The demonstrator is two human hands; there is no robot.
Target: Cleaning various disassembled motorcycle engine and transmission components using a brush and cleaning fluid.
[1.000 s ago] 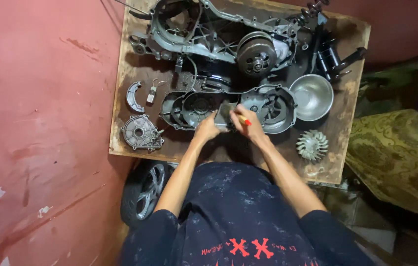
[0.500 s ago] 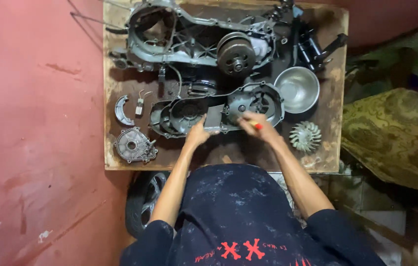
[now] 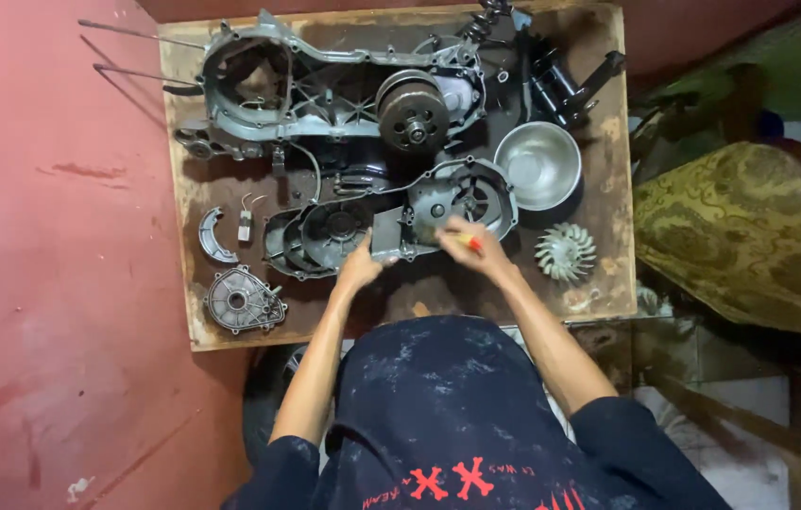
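Observation:
A dark metal engine side cover lies on a wooden board. My left hand grips the cover's near edge beside a grey flap. My right hand holds a small tool with a red and yellow handle against the cover's right half. Both forearms reach up from my dark printed shirt at the bottom of the view.
A large grey engine crankcase with a round clutch fills the board's far side. A steel bowl, a finned fan wheel, a round cover plate and a curved shoe lie around. Red floor left, patterned cloth right.
The view has shifted so the board sits higher and more centred. My hands stay on the side cover, the right one still working the tool on its right half.

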